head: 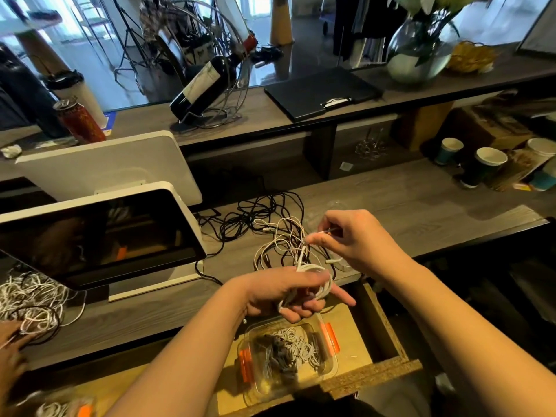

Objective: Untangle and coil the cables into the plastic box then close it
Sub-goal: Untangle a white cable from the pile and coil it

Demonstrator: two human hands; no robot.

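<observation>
- Nearest the camera, the person's two forearms reach forward over the open drawer (388,373) that juts out below the front edge of the bench (421,200).
- On the bench top, toward the left, stands a white-framed screen (99,236), the largest thing there; a wine bottle in a wire stand (207,85) and a black folder (319,91) sit on the raised shelf behind.
- Loose black cables (255,212) sprawl over the middle of the bench, just behind the hands, with the uncoiled white cable (276,239) lying across them.
- Inside the drawer, directly below the left hand, sits the clear plastic box (288,356) with orange clips, lid off, already holding coiled grey and white cables.
- Left hand (285,293) has its fingers curled round a partly wound white coil (313,284), one finger pointing right.
- Right hand (352,236), higher and farther from the camera, pinches the white cable near its plug end (326,231) between thumb and fingertips.
- The cable runs from that pinch down and toward the camera to the coil, so its free length lies up and back from the left hand; the right hand is the nearer one to feed the next turn, and the tangle behind looks likely to snag.
- Another person's hand (12,335) touches a separate pile of cables at the bench's left edge.
</observation>
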